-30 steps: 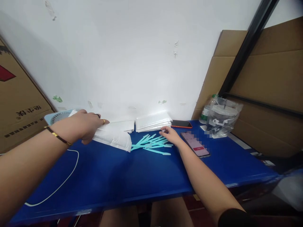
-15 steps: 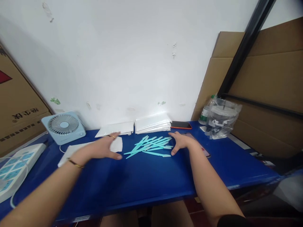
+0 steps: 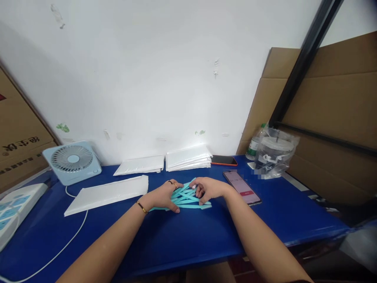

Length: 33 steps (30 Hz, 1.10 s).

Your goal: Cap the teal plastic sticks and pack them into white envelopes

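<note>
A loose criss-cross pile of slim turquoise eyebrow razors (image 3: 186, 195) with pale tips lies on the blue table (image 3: 176, 239). My left hand (image 3: 165, 196) covers the pile's left end, its thumb on the near side and its fingers on the far side around several razors. At the right end, my right hand (image 3: 207, 189) has its fingers curled in on the razors, one pale tip showing by the index finger. How many razors each hand grips is hidden.
Behind the pile sit white padded packets (image 3: 188, 157), with another long one (image 3: 108, 194) to the left. A lit phone (image 3: 243, 188) and a dark phone (image 3: 224, 160) lie right. A fan (image 3: 72, 160), power strip (image 3: 17, 212), bottle (image 3: 252, 147) and bagged cup (image 3: 273, 153) stand around.
Both hands have moved inward from either side onto the eyebrow razors, and the pile is bunched closer together. The white packet at left and the lit phone are now more exposed.
</note>
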Available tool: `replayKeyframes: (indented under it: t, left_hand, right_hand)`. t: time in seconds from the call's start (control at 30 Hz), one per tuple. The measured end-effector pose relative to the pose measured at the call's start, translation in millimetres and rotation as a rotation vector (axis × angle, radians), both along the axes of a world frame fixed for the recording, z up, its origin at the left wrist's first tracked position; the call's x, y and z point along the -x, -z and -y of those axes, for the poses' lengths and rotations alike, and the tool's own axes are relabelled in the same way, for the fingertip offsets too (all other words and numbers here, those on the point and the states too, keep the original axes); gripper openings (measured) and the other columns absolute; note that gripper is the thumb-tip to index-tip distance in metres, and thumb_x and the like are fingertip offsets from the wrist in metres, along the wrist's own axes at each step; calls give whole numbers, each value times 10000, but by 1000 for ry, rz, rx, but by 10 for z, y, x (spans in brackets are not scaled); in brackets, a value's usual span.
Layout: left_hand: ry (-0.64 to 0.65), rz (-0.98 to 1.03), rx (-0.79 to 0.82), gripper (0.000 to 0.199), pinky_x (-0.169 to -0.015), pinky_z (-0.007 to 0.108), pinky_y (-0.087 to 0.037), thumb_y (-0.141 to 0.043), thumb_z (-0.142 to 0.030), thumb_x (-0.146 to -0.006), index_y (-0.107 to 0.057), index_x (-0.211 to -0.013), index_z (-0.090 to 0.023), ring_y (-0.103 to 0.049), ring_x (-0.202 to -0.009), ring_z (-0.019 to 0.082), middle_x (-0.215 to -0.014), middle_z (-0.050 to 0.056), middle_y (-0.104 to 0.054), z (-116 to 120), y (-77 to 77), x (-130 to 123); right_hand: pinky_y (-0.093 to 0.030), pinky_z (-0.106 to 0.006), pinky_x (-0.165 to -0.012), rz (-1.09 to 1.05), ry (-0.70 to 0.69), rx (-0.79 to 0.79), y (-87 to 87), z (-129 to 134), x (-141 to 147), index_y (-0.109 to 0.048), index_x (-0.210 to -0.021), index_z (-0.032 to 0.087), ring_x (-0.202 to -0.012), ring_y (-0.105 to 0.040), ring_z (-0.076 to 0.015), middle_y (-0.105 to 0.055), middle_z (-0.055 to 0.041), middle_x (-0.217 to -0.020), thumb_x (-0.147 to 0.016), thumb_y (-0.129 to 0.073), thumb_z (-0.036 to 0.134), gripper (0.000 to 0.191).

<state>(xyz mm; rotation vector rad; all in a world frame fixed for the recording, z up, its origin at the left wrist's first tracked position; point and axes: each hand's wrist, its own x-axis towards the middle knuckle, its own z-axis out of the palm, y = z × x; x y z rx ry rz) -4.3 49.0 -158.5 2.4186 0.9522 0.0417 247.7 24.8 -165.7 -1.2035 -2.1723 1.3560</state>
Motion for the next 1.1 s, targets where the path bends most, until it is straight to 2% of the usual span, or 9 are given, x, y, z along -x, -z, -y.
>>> replayKeyframes:
  t: [0.1,0.2,0.27,0.4,0.53,0.63,0.83,1.0,1.1]
  left_hand:
    - [9,52,47,936,-975,353,-374,-728,-556,-529,-377,-1344,-260,-422,-1174,267,-1298,81,-427,89,-28,61]
    - [-90,130,82,719,-848,306,-452,-591,-586,-689,-421,-1305,-257,-520,-1034,213,-1225,65,-500,95,0,108]
    - [-198,160,58,552,-770,285,-470,-473,-569,-783,-501,-1220,-233,-558,-931,186,-1116,57,-565,64,45,119]
    - [-270,142,-50,385,-695,271,-462,-463,-493,-800,-599,-1026,-213,-578,-812,170,-900,35,-618,-5,143,101]
    - [-284,93,-133,273,-646,265,-442,-446,-391,-818,-612,-945,-216,-582,-751,162,-819,19,-629,-38,172,111]
    - [-308,47,-165,235,-629,263,-427,-433,-345,-826,-614,-901,-216,-585,-749,160,-805,16,-636,-48,152,152]
    - [-320,53,-159,251,-606,258,-411,-475,-413,-804,-615,-890,-224,-587,-746,156,-838,8,-640,-62,161,184]
    - [-344,81,-215,169,-623,252,-398,-497,-317,-789,-619,-859,-223,-583,-757,155,-815,6,-638,-127,231,171]
    - [-337,110,-276,167,-664,260,-400,-476,-289,-808,-619,-858,-219,-582,-789,162,-831,13,-639,-168,268,144]
  right_hand:
    - [-439,-222,-551,2,7,-65,-58,32,36,-558,-1170,198,-613,-567,-132,-611,8,-693,-575,-751,281,630]
    - [-421,-238,-581,40,227,-363,15,-64,0,-660,-945,211,-628,-527,-128,-598,-11,-743,-707,-644,271,247]
    - [-428,-261,-642,70,335,-496,124,-164,-13,-674,-870,210,-678,-526,-135,-592,-31,-836,-745,-588,222,152]
    - [-432,-264,-678,122,291,-544,299,-287,15,-678,-928,226,-713,-527,-134,-545,-45,-933,-726,-609,191,217]
    - [-419,-233,-612,137,189,-513,270,-244,24,-688,-816,225,-686,-517,-127,-531,-20,-860,-653,-708,253,167]
    - [-411,-224,-582,112,121,-459,215,-205,25,-696,-780,222,-659,-518,-121,-546,-13,-837,-657,-716,320,159]
    - [-427,-236,-653,99,258,-550,291,-313,208,-667,-955,234,-725,-528,-131,-554,-32,-914,-764,-621,292,206]
    - [-411,-219,-624,130,207,-572,332,-363,295,-654,-842,185,-715,-511,-117,-542,-30,-877,-755,-632,255,114]
    - [-397,-211,-583,126,146,-530,305,-341,263,-660,-811,183,-662,-497,-102,-541,-20,-852,-735,-662,306,145]
